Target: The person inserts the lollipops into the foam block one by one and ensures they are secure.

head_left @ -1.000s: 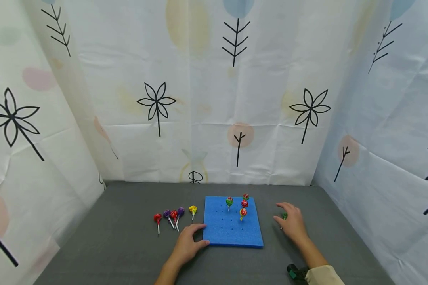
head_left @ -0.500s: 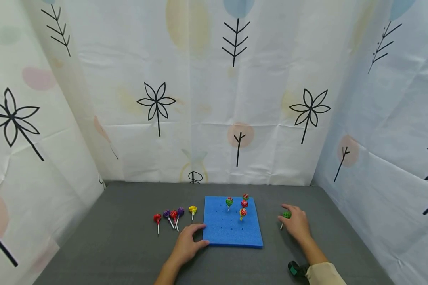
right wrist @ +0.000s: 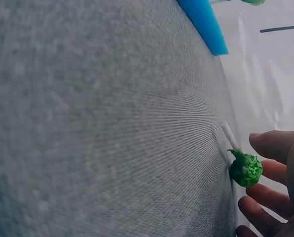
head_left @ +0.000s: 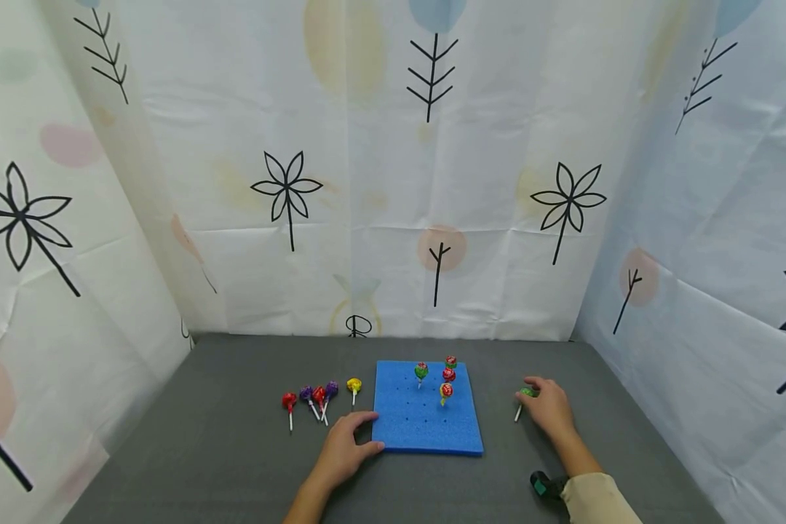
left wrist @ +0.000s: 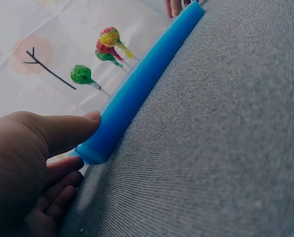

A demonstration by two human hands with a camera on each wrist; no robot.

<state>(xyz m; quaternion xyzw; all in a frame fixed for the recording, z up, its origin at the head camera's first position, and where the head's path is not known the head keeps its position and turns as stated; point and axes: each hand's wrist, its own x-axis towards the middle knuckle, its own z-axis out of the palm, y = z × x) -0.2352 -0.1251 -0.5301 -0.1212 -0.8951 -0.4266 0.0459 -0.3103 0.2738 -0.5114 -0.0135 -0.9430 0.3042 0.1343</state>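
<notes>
My left hand point(head_left: 343, 453) holds the near-left corner of a blue foam board point(head_left: 393, 437), thumb on the front edge and index finger on the left edge. Several wrapped lollipops stand upright in the board: a green one point(head_left: 421, 371), a red one point(head_left: 449, 374), a red-and-yellow one point(head_left: 446, 391) and another point(head_left: 451, 361) behind. To the board's right, my right hand point(head_left: 550, 409) is spread around the head of a green lollipop point(right wrist: 246, 169). This lollipop lies on the table, its white stick pointing toward me; in the right wrist view the thumb stands apart from it.
Left of the board lie more lollipops: a yellow one point(head_left: 354, 386), purple ones point(head_left: 331, 390) and red ones point(head_left: 290, 402). Small holes dot the board. The grey table point(head_left: 236, 466) meets a printed white curtain point(head_left: 367, 276) behind. A black device point(head_left: 545, 485) sits by the right wrist.
My right hand has shifted to the right, uncovering more of the green lollipop, which has hardly moved. The left hand and the board have stayed in place.
</notes>
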